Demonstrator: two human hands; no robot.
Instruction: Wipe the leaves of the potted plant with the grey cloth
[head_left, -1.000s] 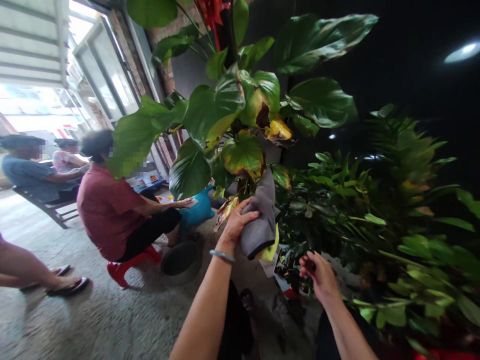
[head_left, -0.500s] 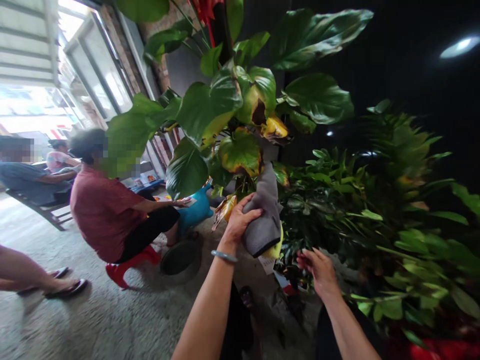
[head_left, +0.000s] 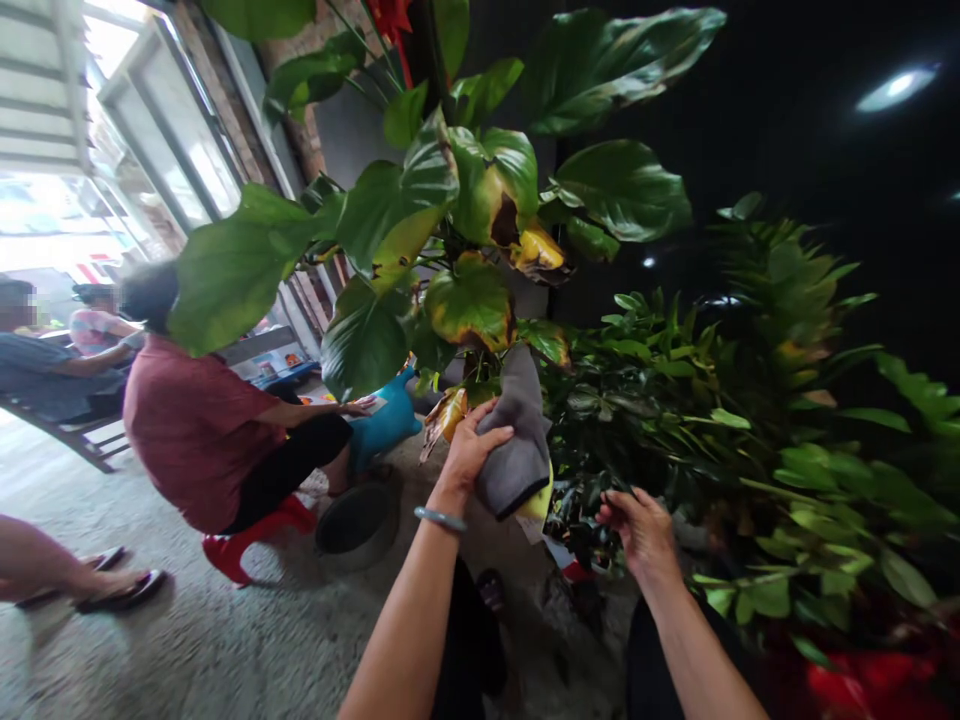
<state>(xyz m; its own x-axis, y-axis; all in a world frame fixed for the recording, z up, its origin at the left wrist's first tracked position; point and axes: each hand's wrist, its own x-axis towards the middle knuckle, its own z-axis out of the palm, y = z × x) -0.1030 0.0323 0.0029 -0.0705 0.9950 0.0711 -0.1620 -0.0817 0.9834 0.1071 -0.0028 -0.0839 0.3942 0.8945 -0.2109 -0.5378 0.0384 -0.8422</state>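
Note:
My left hand (head_left: 471,452), with a pale bangle at the wrist, grips a grey cloth (head_left: 511,450) with a dark edge and a yellow-green side. The cloth hangs just below the large-leaved plant (head_left: 472,300), whose lower leaves are yellowed and browned. A dry, curled leaf (head_left: 447,418) hangs beside my left fingers. To the right, my right hand (head_left: 637,525) is closed, its fingertips pinched together at the edge of the dark green foliage (head_left: 592,440). What sits between those fingertips, if anything, is too small to make out.
On the left, a person in a red shirt (head_left: 199,430) sits on a red stool (head_left: 251,540) near a dark basin (head_left: 356,525) and a blue object (head_left: 386,425). Other people sit farther back. Leafy plants (head_left: 810,480) fill the right side; red material (head_left: 870,685) lies below them.
The whole view has shifted slightly, so most things appear a little farther left. My left hand still grips the cloth; my right fingers have drawn closer together beside the foliage.

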